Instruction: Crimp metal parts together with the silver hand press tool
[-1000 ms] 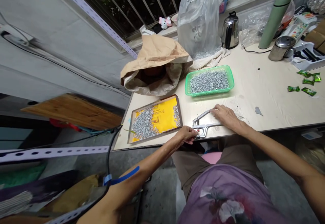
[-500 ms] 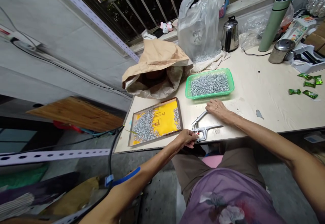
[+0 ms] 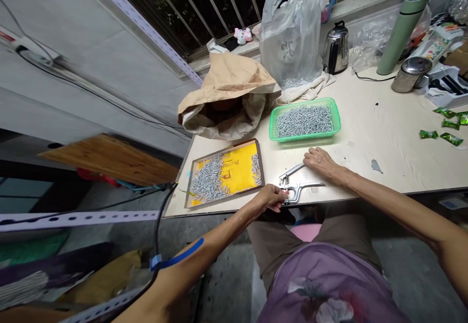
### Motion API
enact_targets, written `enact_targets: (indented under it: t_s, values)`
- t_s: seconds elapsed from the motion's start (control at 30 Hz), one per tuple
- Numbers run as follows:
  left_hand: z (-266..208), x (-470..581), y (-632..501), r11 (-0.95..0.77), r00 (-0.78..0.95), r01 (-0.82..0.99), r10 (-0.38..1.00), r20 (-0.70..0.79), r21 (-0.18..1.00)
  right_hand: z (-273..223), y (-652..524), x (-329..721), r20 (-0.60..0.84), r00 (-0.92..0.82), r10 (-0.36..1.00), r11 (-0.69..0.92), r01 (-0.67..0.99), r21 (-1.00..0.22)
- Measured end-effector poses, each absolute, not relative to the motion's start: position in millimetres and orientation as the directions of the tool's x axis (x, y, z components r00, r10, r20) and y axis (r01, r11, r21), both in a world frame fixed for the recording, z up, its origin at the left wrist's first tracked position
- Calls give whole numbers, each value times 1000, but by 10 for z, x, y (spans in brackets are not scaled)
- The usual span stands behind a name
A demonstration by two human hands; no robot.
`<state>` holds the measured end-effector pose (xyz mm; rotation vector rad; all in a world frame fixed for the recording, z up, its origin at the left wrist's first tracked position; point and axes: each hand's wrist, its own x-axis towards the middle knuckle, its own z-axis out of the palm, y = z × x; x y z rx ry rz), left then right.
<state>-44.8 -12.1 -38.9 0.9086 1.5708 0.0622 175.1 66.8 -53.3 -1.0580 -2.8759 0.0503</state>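
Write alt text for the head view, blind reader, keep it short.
A seated person's left hand pinches the head of a metal hand press at the near edge of a table, while the right hand rests on its upper handle. Beyond lie a green basket of small metal parts, a yellow-lined tray with more, and a paper bag.

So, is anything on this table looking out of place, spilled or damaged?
Two things look odd. Green candy wrappers lie scattered loose near the table's right edge, and a small grey chip or scrap marks the surface beside the right hand's forearm. The screws stay inside the green basket and the yellow-lined tray.
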Motion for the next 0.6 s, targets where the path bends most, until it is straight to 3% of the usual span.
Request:
enact_targets:
  t_s: [0.6]
  values:
    - [-344, -390, -112, 700, 64, 495, 561, -825, 514, -373, 259, 1906, -20, -688, 725, 686, 724, -74]
